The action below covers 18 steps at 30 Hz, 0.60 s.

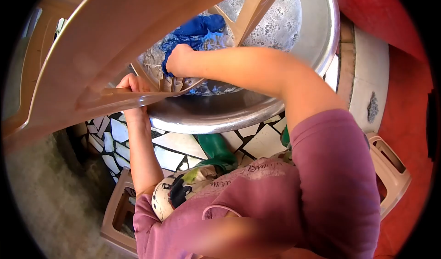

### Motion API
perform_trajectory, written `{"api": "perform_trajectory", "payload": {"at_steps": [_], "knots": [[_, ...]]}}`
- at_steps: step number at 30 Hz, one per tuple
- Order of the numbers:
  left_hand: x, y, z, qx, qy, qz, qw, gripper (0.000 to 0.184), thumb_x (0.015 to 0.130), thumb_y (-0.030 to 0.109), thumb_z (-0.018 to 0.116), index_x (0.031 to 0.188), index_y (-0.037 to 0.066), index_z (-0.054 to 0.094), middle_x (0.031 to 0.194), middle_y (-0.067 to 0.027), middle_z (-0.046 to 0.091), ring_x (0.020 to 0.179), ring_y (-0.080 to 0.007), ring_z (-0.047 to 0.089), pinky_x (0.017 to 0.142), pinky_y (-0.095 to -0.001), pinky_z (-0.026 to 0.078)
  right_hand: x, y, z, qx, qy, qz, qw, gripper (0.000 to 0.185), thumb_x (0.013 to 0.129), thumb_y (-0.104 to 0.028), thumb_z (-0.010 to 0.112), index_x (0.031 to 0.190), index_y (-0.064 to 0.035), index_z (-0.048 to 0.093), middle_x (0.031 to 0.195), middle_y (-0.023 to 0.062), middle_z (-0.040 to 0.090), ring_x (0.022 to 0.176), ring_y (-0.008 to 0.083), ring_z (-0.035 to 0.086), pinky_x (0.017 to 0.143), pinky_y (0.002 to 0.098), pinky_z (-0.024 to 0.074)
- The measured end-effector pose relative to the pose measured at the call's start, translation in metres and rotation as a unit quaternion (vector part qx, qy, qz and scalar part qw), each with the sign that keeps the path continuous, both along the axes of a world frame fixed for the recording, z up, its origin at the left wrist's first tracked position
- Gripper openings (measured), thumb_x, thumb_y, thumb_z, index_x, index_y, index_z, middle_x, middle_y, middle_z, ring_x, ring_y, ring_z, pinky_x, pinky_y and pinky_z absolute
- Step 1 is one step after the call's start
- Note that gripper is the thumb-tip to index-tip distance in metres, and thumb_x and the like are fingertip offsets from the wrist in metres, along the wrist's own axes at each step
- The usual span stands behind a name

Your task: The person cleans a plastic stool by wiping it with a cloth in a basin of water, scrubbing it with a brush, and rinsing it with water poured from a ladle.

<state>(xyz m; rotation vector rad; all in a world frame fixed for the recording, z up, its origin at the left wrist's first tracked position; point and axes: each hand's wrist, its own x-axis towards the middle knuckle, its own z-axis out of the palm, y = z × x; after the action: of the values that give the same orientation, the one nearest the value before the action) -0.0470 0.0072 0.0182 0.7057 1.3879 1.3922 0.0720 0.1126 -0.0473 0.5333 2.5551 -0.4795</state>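
A large tan plastic piece of furniture (87, 52), seemingly a chair or stool, leans tilted over a wide metal basin (211, 126) of foamy water. My left hand (132, 84) is closed around one of its edges at the basin's near left side. My right hand (180, 59) reaches across into the basin, closed on a wet blue cloth (197, 27) that lies partly in the water, against the tan plastic. Most of my right fingers are hidden behind the hand and cloth.
White soap suds (278, 24) float in the basin's far right. Below is a mosaic floor of white tile pieces (177, 142). Tan plastic seat parts (390, 171) show beside my body. A red surface (409, 121) is at right, and green footwear (216, 146) stands under the basin's rim.
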Motion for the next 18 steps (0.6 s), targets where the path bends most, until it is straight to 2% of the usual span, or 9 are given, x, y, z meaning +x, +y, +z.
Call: {"api": "perform_trajectory", "payload": {"at_steps": [5, 9, 10, 11, 12, 13, 16, 17, 18], "knots": [[0.001, 0.0, -0.003, 0.025, -0.019, -0.02, 0.999, 0.034, 0.086, 0.013, 0.049, 0.056, 0.013, 0.031, 0.048, 0.0018, 0.03, 0.045, -0.0091, 0.025, 0.043, -0.025, 0.02, -0.002, -0.014, 0.023, -0.148, 0.014, -0.042, 0.988, 0.029, 0.078, -0.018, 0.059, 0.1, -0.0033, 0.07, 0.101, 0.01, 0.069, 0.096, 0.0268, 0.066, 0.076, 0.0407, 0.0517], [0.0, -0.002, -0.001, 0.004, -0.004, -0.014, 1.0, 0.034, 0.085, 0.013, 0.05, 0.057, 0.014, 0.03, 0.049, 0.0025, 0.029, 0.046, -0.0085, 0.025, 0.043, -0.0248, 0.019, 0.01, 0.001, 0.014, -0.082, 0.03, -0.12, 0.989, 0.023, 0.079, -0.029, 0.064, 0.099, -0.0215, 0.072, 0.103, 0.0056, 0.069, 0.095, 0.0254, 0.065, 0.075, 0.0386, 0.0513], [0.003, -0.001, -0.001, 0.01, -0.014, -0.004, 1.0, 0.034, 0.085, 0.013, 0.05, 0.057, 0.014, 0.03, 0.049, 0.0025, 0.029, 0.046, -0.0085, 0.025, 0.043, -0.0248, 0.019, 0.019, 0.016, 0.021, -0.075, 0.035, -0.154, 0.985, 0.024, 0.08, -0.035, 0.064, 0.096, -0.0185, 0.072, 0.1, 0.0069, 0.068, 0.094, 0.0261, 0.065, 0.075, 0.0401, 0.0509], [0.006, 0.001, 0.0, -0.005, -0.001, 0.038, 0.999, 0.034, 0.085, 0.012, 0.049, 0.057, 0.014, 0.029, 0.05, 0.0029, 0.029, 0.047, -0.0083, 0.024, 0.043, -0.0248, 0.019, 0.028, 0.034, 0.024, -0.105, 0.062, -0.2, 0.972, 0.034, 0.078, -0.034, 0.062, 0.1, -0.0088, 0.07, 0.104, 0.0102, 0.068, 0.097, 0.0275, 0.065, 0.078, 0.0407, 0.0518], [0.006, 0.001, -0.001, -0.022, 0.012, 0.079, 0.997, 0.035, 0.085, 0.01, 0.048, 0.057, 0.015, 0.028, 0.05, 0.0032, 0.028, 0.048, -0.0081, 0.023, 0.044, -0.0248, 0.018, 0.034, 0.055, 0.027, -0.269, 0.094, -0.291, 0.913, 0.027, 0.083, -0.031, 0.057, 0.095, -0.0111, 0.071, 0.101, 0.0137, 0.068, 0.095, 0.0284, 0.065, 0.078, 0.0404, 0.0516], [-0.002, -0.002, -0.012, -0.034, 0.008, 0.096, 0.995, 0.033, 0.086, 0.009, 0.048, 0.058, 0.015, 0.031, 0.053, 0.0033, 0.03, 0.049, -0.0083, 0.027, 0.045, -0.0237, 0.021, 0.042, 0.067, 0.029, -0.308, 0.167, -0.357, 0.866, 0.027, 0.084, -0.03, 0.056, 0.094, -0.0092, 0.07, 0.099, 0.0151, 0.067, 0.094, 0.0302, 0.064, 0.077, 0.0411, 0.0511], [-0.01, -0.003, -0.033, -0.005, -0.024, 0.146, 0.989, 0.026, 0.087, 0.012, 0.05, 0.064, 0.013, 0.038, 0.059, 0.0027, 0.037, 0.055, -0.0091, 0.035, 0.048, -0.0241, 0.028, 0.041, 0.093, 0.028, -0.01, 0.562, -0.374, 0.737, 0.025, 0.085, -0.024, 0.053, 0.091, -0.0034, 0.066, 0.094, 0.0192, 0.066, 0.09, 0.0355, 0.063, 0.076, 0.043, 0.0497], [-0.012, -0.005, -0.038, 0.009, -0.037, 0.15, 0.988, 0.021, 0.089, 0.013, 0.051, 0.069, 0.012, 0.043, 0.064, 0.0018, 0.043, 0.059, -0.0098, 0.041, 0.051, -0.0246, 0.033, 0.043, 0.093, 0.032, 0.064, 0.608, -0.349, 0.711, 0.025, 0.085, -0.022, 0.052, 0.091, -0.0015, 0.065, 0.093, 0.0206, 0.066, 0.088, 0.0373, 0.062, 0.075, 0.0437, 0.0492], [-0.015, -0.007, -0.042, 0.023, -0.05, 0.154, 0.987, 0.016, 0.09, 0.015, 0.051, 0.074, 0.01, 0.049, 0.069, 0.0008, 0.048, 0.063, -0.0105, 0.047, 0.054, -0.025, 0.038, 0.054, 0.082, 0.053, 0.126, 0.575, -0.324, 0.74, 0.025, 0.086, -0.023, 0.051, 0.089, -0.0016, 0.065, 0.092, 0.0206, 0.066, 0.09, 0.0369, 0.062, 0.076, 0.044, 0.049]]}}
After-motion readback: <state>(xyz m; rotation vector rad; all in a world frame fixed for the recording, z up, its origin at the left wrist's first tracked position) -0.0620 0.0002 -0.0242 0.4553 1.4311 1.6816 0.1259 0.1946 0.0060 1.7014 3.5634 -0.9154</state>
